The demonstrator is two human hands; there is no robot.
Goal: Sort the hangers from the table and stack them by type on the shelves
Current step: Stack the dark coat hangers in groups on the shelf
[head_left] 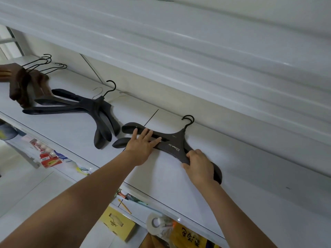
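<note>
My left grip [143, 145] lies flat, fingers straight and spread, and presses on the left arm of the dark hangers [176, 142]. My right grip [198, 165] is curled round their right arm. They lie flat on the white shelf [75, 133], with the hooks toward the back wall. Further left on the same shelf lie a black hanger pile [86, 106] and a brown hanger pile [25, 85], both apart from my grips.
</note>
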